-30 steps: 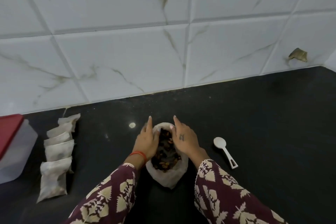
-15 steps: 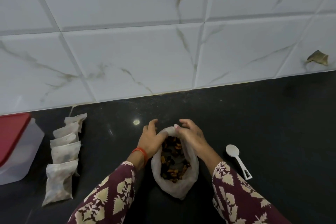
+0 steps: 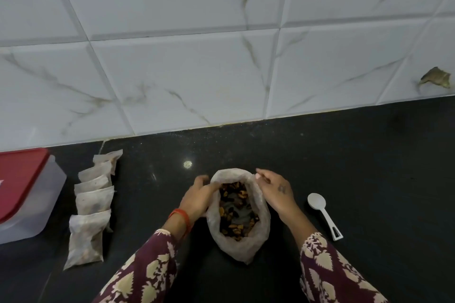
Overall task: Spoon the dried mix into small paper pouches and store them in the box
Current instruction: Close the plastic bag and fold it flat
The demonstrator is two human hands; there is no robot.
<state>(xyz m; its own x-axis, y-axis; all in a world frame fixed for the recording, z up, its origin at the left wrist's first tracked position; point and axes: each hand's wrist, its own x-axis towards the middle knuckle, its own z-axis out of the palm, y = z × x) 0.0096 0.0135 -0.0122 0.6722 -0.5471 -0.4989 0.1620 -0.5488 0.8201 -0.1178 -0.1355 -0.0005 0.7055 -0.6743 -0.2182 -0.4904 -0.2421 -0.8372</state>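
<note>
Five filled pouches [image 3: 89, 206] lie unboxed left of both hands, whose fingers [image 3: 262, 177] grip the mix bag [image 3: 237, 214] rim; the box [image 3: 24, 192] stays lidded.

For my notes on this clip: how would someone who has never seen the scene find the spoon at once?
Start at the black counter below the white tiled wall, then find the open bag of dried mix that both hands are at. The spoon lies alone on the counter just right of the right hand. It is the only hard white plastic thing there, bowl toward the wall, a slot at the end of its handle.
</note>
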